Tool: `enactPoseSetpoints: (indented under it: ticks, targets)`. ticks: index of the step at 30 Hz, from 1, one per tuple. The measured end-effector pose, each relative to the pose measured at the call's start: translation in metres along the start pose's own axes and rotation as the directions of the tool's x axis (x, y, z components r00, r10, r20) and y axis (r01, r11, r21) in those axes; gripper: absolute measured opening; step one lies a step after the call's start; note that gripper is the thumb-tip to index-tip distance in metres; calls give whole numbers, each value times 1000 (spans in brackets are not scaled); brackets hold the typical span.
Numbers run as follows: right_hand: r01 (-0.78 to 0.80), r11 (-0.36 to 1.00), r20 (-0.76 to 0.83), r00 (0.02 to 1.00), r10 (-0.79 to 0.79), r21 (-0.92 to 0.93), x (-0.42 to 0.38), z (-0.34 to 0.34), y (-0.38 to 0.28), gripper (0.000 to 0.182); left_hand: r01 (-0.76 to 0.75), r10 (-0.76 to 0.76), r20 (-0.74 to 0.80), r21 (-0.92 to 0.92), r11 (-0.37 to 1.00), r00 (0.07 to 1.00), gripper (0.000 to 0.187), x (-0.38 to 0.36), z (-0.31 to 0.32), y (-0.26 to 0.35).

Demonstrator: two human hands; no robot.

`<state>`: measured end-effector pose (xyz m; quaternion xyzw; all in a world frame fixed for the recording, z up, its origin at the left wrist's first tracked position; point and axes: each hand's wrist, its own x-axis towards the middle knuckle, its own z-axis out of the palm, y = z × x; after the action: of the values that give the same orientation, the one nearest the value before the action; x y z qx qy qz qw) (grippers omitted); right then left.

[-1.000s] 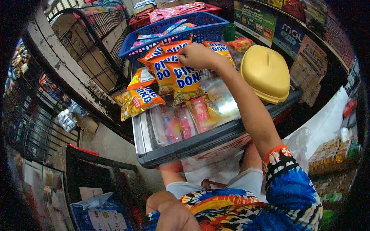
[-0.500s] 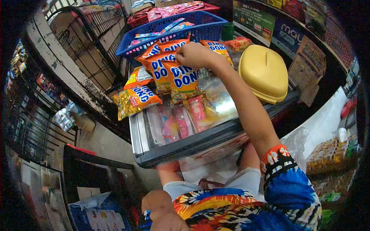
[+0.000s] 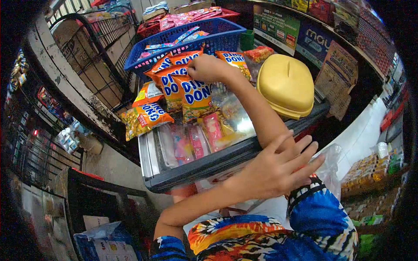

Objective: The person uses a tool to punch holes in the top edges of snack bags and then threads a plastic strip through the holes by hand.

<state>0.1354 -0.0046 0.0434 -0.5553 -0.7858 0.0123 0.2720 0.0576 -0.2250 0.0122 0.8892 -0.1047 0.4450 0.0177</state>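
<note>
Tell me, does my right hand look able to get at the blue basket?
Probably yes: the right hand is close by, at the orange snack bags, and nothing seems to block the blue basket.

"DING DONG" on the snack bags point(image 3: 197, 93), in front of the blue basket point(image 3: 187, 41); "ENTERTAINMENT" on the green poster point(image 3: 276, 27), right of it!

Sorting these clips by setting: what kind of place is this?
Probably a small shop: snack packs on a glass-topped case, a blue basket of packets, advertising posters behind.
</note>
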Motion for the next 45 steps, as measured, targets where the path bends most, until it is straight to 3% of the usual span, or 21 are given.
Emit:
enactPoseSetpoints:
  ticks: [2, 4, 6, 11, 12, 13, 15, 16, 18, 19, 21, 27, 29, 31, 33, 34, 35, 37, 38, 41, 45]
  targets:
    - [-19, 1000, 5, 1000, 19, 1, -1, -1, 1, 31, 19, -12, 85, -83, 996, 996, 43, -7, 20, -16]
    - [-35, 999, -5, 999, 35, 14, -1, -1, 0, 31, 5, -25, 327, 62, 998, 945, 42, -17, 31, -39]
    - [-39, 999, 4, 999, 39, -4, 0, 0, -1, 31, 69, -120, 328, 160, 985, 937, 41, -21, 17, -56]
    - [-168, 983, 34, 986, 166, 74, -26, -23, -33, 26, 214, -469, 207, 687, 695, 859, 29, -10, -57, -111]
    - [203, 979, -288, 939, -185, 33, -24, 1, -3, 26, 257, -499, 126, 735, 627, 857, 27, -5, -74, -117]
    - [209, 977, -288, 939, -191, 34, -12, 5, 10, 26, 302, -520, 41, 774, 557, 853, 26, -1, -89, -125]
    - [189, 972, 40, 982, -185, -141, 9, 5, 21, 38, 398, -589, -89, 816, 419, 803, 30, -11, -111, -151]
    - [-17, 999, -14, 1000, 16, -51, 6, 2, 13, 30, 400, -593, -93, 819, 412, 800, 30, -22, -120, -163]
    - [-23, 999, 2, 1000, 23, -23, -1, -11, 1, 32, 741, -811, -54, 445, 503, 583, 35, -48, -129, -186]
    - [-39, 999, 17, 999, 39, -1, -2, -14, 3, 34, 742, -811, -59, 448, 499, 581, 35, -57, -128, -191]
    - [-20, 1000, -47, 999, 20, 6, 4, -12, 9, 38, 866, -858, 114, -49, 498, 501, 41, -75, -127, -200]
    - [37, 963, -604, 785, 137, 268, 8, -33, 16, 58, 848, -877, 37, -280, 451, 479, 28, -79, -120, -206]
    - [215, 831, -724, 629, 284, 512, 18, -36, 29, 56, 818, -891, -96, -363, 447, 444, 24, -81, -108, -211]
    - [346, 679, -688, 650, 324, 648, 11, -43, 25, 45, 825, -918, -132, -405, 394, 374, 24, -77, -99, -206]
    - [559, 201, -585, 685, 434, 804, 9, -49, 19, 37, 698, -947, -188, -641, 319, 260, 24, -79, -88, -206]
    - [549, 147, -541, 677, 499, 823, 3, -52, 7, 37, 666, -952, -200, -681, 305, 232, 24, -79, -85, -207]
    - [547, 144, -539, 682, 494, 825, 5, -50, 6, 37, 665, -952, -207, -681, 307, 227, 24, -80, -81, -208]
    - [560, -144, -443, 765, 467, 816, 5, -47, 7, 46, 628, -940, -270, -700, 340, 208, 25, -81, -73, -210]
    - [545, -23, -465, 736, 491, 838, 6, -45, 6, 57, 701, -917, -339, -602, 382, 209, 26, -82, -70, -211]
    - [603, -6, -515, 687, 512, 798, 4, -45, 5, 61, 777, -874, -392, -438, 452, 288, 27, -76, -72, -201]
    - [633, -151, -501, 717, 485, 759, -2, -52, 8, 65, 802, -785, -457, -219, 556, 419, 28, -69, -71, -193]
